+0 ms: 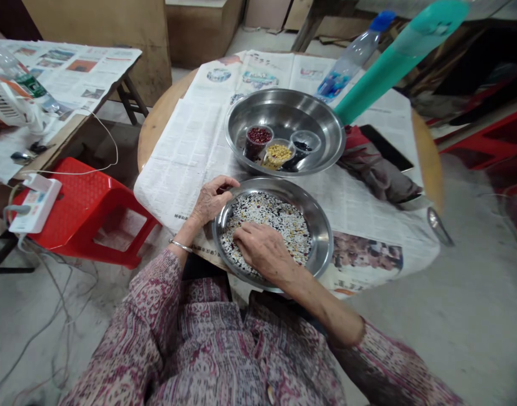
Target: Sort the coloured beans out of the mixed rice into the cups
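Note:
A shallow metal basin [324, 251] holds a spread of mixed grains [275, 211], mostly white with black, yellow and dark red bits. My left hand [211, 200] grips the basin's upper left rim with curled fingers. Over the grains, my right hand [262, 248] has its fingertips pressed together down among them; anything pinched there is hidden. Just behind stands a larger metal basin [326, 121] with three clear plastic cups inside: a cup of dark red beans [259, 138], a cup of yellow grains [278, 153] and a cup with some black beans [305, 144].
Newspaper [178, 146] covers the round table. A plastic bottle with a blue cap [351, 59], a long green tube [394, 65], a bunched cloth [377, 172] and a dark phone [383, 146] lie around the back right. A red stool [89, 208] carrying a power strip [36, 203] stands left.

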{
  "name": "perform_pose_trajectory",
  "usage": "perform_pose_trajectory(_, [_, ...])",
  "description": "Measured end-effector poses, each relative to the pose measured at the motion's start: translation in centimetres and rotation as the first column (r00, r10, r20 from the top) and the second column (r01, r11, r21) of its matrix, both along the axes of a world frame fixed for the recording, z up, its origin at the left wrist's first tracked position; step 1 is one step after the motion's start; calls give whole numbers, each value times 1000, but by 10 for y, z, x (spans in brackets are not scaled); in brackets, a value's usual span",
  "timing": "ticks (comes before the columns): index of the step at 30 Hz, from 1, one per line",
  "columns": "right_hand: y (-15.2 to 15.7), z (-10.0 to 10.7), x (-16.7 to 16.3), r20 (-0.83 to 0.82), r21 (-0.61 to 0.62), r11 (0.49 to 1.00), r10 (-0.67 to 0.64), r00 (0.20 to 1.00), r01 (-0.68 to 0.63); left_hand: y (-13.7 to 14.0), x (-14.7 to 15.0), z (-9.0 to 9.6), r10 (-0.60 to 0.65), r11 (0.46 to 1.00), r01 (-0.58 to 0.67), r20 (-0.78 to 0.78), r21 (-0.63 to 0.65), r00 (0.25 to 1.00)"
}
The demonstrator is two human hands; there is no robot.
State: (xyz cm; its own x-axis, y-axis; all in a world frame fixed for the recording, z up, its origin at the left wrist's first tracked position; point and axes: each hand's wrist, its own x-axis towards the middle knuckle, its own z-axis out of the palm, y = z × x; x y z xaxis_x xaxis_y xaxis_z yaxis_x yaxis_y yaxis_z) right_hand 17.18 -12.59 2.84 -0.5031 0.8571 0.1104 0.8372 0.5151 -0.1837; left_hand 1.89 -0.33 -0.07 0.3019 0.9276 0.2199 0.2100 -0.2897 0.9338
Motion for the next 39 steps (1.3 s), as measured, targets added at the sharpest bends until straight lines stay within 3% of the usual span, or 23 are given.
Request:
perform_pose_trajectory(22, [2,-5,-2,-64,11,996,-86,994,87,-1,0,-1,8,1000,-8,6,-11,1000])
perform_pose_trajectory(33, [4,-1,7,-112,102,981,-154,982,166,-1,-1,-1,6,1000,-6,10,-17,1000])
perform_pose_trajectory(39, [-7,3,30,-103,-20,994,-108,989,106,0,-1,-2,6,1000,-6,16,-30,1000])
